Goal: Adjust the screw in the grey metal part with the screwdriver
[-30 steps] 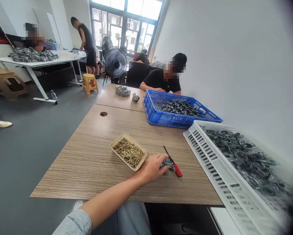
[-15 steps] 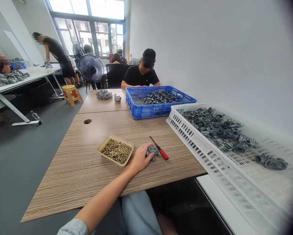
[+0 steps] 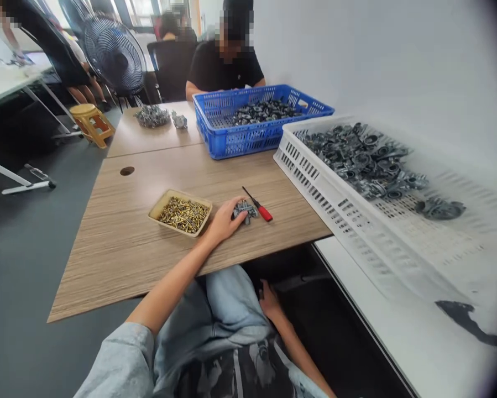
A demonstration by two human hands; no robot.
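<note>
My left hand (image 3: 224, 220) rests on the table, its thumb and fingers around a small grey metal casting (image 3: 244, 210). Part of that casting is hidden by the hand. Just right of it lies a screwdriver (image 3: 263, 213) with a red handle and dark shaft. A beige tub (image 3: 155, 216) full of brass-coloured screws (image 3: 184, 214) stands left of my left hand. Below the table edge, my right hand (image 3: 270, 301) hangs beside my right thigh. Its visible fingers are loosely apart with nothing seen in them; some are hard to make out against the dark.
A white perforated crate (image 3: 314, 176) on the right holds many grey castings (image 3: 364, 160). Behind it stands a blue crate (image 3: 248, 145) of dark metal parts. A pile of castings (image 3: 152, 116) lies at the far left. A co-worker (image 3: 227, 66) sits opposite; a fan (image 3: 114, 58) stands behind.
My view has tilted down, so the table things appear higher. My right hand and arm have come into view below the table edge. My left hand stays at the casting.
</note>
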